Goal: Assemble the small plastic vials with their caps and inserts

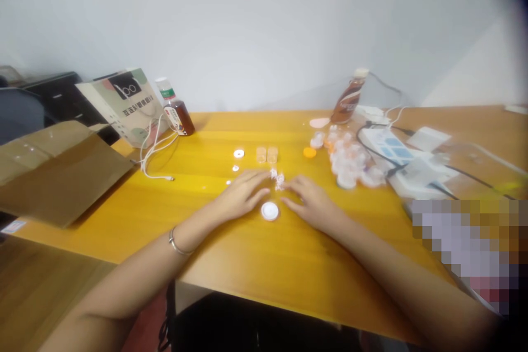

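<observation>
On the wooden table, my left hand rests palm inward with its fingers stretched toward the middle and the thumb apart. Facing it is my right hand, its fingers spread and slightly bent. A little pile of small white and pinkish pieces lies between my fingertips; whether the fingers touch it is hard to tell. Closer to me, between the two thumbs, sits a round white lid. Beyond the pile, two small clear containers stand side by side. White round pieces of falling size, the largest a ring-like disc, line up left of them.
Right of my hands are an orange disc, a heap of clear round containers, a brown drink bottle and a power strip with cables. At left stand a cardboard box, a paper bag and a dark bottle.
</observation>
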A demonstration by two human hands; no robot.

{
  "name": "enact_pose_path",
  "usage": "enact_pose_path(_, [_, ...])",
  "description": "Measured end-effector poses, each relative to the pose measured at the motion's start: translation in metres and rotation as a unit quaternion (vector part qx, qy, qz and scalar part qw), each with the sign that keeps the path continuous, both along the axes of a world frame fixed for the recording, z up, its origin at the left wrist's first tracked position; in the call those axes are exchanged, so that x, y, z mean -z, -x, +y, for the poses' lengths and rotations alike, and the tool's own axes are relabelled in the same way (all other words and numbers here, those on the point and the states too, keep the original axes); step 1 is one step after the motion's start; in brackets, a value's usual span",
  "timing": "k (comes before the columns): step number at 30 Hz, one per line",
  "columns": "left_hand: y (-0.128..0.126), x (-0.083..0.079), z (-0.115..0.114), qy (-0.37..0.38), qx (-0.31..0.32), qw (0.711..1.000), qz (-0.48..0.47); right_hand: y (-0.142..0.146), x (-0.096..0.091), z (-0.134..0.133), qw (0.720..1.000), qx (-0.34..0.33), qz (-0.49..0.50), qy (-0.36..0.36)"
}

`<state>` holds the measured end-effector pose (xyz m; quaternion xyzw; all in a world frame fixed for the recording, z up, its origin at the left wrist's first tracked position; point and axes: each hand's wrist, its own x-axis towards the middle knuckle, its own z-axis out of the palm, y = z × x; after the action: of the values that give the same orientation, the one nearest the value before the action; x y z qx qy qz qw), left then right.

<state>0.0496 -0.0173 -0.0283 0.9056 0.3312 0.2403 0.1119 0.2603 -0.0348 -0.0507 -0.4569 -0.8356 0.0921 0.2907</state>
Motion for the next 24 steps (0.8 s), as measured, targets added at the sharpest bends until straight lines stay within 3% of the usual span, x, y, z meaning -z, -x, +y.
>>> enact_pose_path(7, [-0.012, 0.015, 0.022, -0.048, 0.027, 0.997, 0.045, 0.002, 0.001, -0.001, 0.998, 0.001, -0.057, -0.018])
enact_pose_path(18, [-0.001, 0.014, 0.009, -0.048, -0.022, 0.997, 0.053, 0.004, -0.011, -0.005, 0.993, -0.048, -0.104, -0.04])
enact_pose_path(24, [0.006, 0.012, 0.01, -0.028, -0.048, 0.998, -0.033, 0.001, -0.011, -0.005, 0.999, 0.003, -0.021, -0.045])
